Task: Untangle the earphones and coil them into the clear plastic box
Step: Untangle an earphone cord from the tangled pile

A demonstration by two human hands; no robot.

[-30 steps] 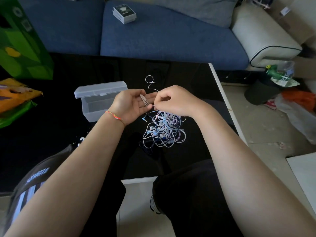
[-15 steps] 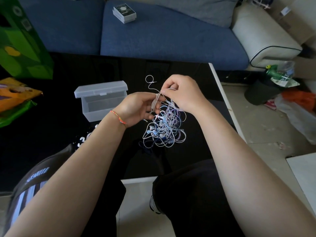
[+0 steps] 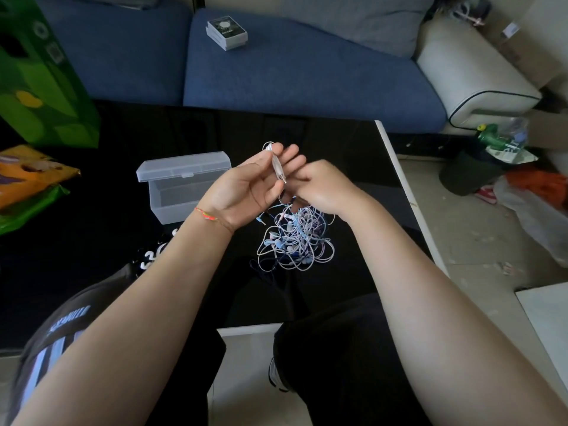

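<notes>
A tangled heap of thin white, pale pink and blue earphone cables (image 3: 295, 238) lay on the glossy black surface (image 3: 344, 149), close to its near edge and between the person's two forearms. The left hand (image 3: 246, 187) was turned palm up above the far side of the heap, its fingers loosely extended, with a slim white inline piece of one cable (image 3: 276, 164) lying across them; a small loop of that cable curled past the fingertips. The thumb seemed to press against this piece, so the left grip was holding it. The right hand (image 3: 319, 189) sat just beside the left, knuckles up, fingers curled down into the top of the tangle; its grip appeared clenched on strands there, though the fingertips themselves were hidden.

The clear rectangular plastic box (image 3: 175, 195) stood to the left of the hands on the same surface, its hinged lid (image 3: 184, 166) thrown open and upright behind it. None of the cable could be seen inside it.

Beyond the surface ran a blue fabric sofa (image 3: 307, 75) with a small grey-and-black carton (image 3: 226, 32) resting on its cushion. A green printed bag (image 3: 40, 78) stood at the far left.
</notes>
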